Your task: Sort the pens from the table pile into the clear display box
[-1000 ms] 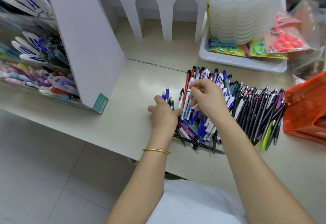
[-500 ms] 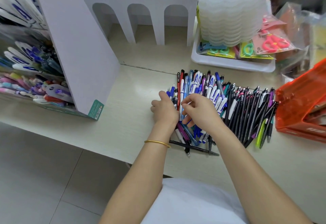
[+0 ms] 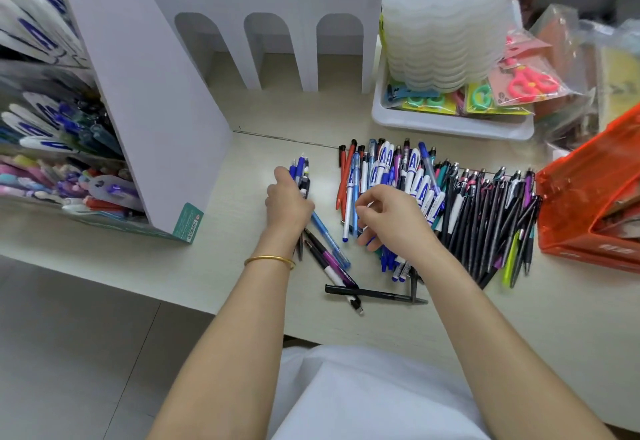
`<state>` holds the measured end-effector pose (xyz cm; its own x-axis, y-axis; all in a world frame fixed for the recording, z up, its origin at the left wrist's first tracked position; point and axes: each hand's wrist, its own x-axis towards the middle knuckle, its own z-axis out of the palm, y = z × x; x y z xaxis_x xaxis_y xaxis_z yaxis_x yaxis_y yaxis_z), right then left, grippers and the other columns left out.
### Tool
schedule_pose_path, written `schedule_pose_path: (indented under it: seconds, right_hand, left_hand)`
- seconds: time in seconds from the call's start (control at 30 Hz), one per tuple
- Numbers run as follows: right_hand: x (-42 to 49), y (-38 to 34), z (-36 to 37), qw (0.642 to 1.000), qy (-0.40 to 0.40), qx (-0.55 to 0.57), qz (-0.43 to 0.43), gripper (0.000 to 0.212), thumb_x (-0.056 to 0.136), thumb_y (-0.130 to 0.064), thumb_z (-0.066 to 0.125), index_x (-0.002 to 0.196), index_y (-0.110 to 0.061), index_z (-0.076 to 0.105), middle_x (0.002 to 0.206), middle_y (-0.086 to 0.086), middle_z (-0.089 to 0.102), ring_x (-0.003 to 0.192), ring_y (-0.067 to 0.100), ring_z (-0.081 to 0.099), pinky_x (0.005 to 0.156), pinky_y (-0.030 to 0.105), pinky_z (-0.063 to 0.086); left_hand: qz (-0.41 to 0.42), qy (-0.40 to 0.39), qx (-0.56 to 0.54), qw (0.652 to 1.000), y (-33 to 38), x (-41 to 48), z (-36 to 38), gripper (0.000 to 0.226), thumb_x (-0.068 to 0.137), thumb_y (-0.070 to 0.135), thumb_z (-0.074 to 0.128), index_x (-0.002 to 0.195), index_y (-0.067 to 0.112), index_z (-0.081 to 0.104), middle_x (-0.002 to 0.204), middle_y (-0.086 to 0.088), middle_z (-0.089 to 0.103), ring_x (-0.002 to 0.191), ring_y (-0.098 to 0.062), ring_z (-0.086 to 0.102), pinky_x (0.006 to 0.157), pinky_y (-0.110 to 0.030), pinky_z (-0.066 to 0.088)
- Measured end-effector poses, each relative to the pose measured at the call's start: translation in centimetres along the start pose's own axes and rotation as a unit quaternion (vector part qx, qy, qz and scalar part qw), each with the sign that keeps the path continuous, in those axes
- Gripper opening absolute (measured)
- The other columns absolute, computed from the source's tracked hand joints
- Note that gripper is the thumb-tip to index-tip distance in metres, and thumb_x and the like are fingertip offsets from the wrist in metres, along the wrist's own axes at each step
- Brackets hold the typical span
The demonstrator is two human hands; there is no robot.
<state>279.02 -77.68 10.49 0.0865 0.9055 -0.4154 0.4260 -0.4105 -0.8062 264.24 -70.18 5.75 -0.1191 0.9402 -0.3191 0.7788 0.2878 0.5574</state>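
1. The left hand (image 3: 289,199) is closed around a bundle of blue-and-white pens (image 3: 300,171), whose ends stick out on the far side of the fist. It seems to be the collecting hand, so that several pens can go over in 1 trip. A gold bangle (image 3: 270,260) sits on that wrist.
2. The right hand (image 3: 394,219) hovers over the left part of the pen pile (image 3: 478,207). Its fingers are curled, with thumb and forefinger close together, and I cannot tell whether they pinch a pen.
3. A blue pen (image 3: 329,240), a purple pen (image 3: 327,257) and a black pen (image 3: 375,295) lying crosswise rest on the counter (image 3: 225,259) near the left wrist, apart from the pile and probably set aside.
4. The pile runs roughly far to near, white-and-blue pens left, dark ones right, which eases picking by kind.
5. The clear display box (image 3: 104,222) stands at the far left beside a white panel (image 3: 156,93), well apart from the pile. Its tiers hold pens grouped by kind.
6. An orange box (image 3: 588,204) sits right of the pile, and a white tray (image 3: 450,126) of packaged scissors (image 3: 530,81) lies beyond it.
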Motion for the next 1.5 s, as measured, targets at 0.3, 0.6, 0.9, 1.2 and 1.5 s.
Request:
schedule_pose_path:
  seconds: [0.3,0.6,0.9,1.2,1.5]
  right_hand:
    - [0.2,-0.2,1.9,0.998,-0.041,-0.055,0.007,0.011,0.094,-0.007,0.052,0.087,-0.014,0.057,0.075,0.012,0.068,0.054,0.018,0.068,0.054,0.030,0.058]
    - [-2.4,1.2,3.0,0.883,-0.243,-0.396,-0.067,0.061,0.066,-0.051,0.079,0.111,-0.024,0.047,0.106,-0.006,0.046,0.094,0.017,0.049,0.076,0.034,0.046]
    - [-3.0,3.4,3.6,0.817,-0.241,-0.501,-0.153,0.019,0.079,-0.013,0.061,0.096,-0.018,0.054,0.092,-0.001,0.040,0.088,0.020,0.042,0.053,0.027,0.028]
    - [-3.2,3.7,4.2,0.818,-0.205,-0.510,-0.168,0.020,0.083,-0.003,0.050,0.092,-0.020,0.057,0.096,-0.001,0.047,0.094,0.024,0.052,0.063,0.030,0.037]
    - [-2.8,2.2,3.0,0.957,-0.143,-0.236,-0.087,0.009,0.088,-0.014,0.052,0.088,-0.017,0.044,0.074,-0.003,0.047,0.066,0.017,0.042,0.058,0.030,0.033]
  left_hand:
    - [-0.014,0.030,0.048,0.998,0.4,-0.1,1.3,0.043,0.088,0.005,0.060,0.120,0.006,0.032,0.112,-0.020,0.056,0.098,-0.038,0.057,0.070,-0.036,0.041]
    - [-0.030,0.042,0.053,0.997,0.8,0.6,1.1,0.043,0.089,0.004,0.059,0.123,0.002,0.033,0.115,-0.018,0.060,0.099,-0.034,0.060,0.068,-0.033,0.040]
    - [-0.028,0.060,0.032,0.997,0.4,1.1,0.9,0.046,0.089,0.005,0.059,0.126,0.001,0.032,0.116,-0.018,0.059,0.097,-0.033,0.062,0.066,-0.033,0.043]
    - [0.006,0.079,-0.058,0.995,0.3,1.6,-0.8,0.042,0.086,0.003,0.058,0.120,0.000,0.033,0.111,-0.019,0.057,0.090,-0.035,0.060,0.069,-0.037,0.047]
    - [0.040,0.093,-0.165,0.981,-0.9,1.3,-2.6,0.034,0.086,-0.001,0.054,0.102,0.009,0.025,0.077,0.005,0.037,0.065,-0.014,0.042,0.058,-0.026,0.042]
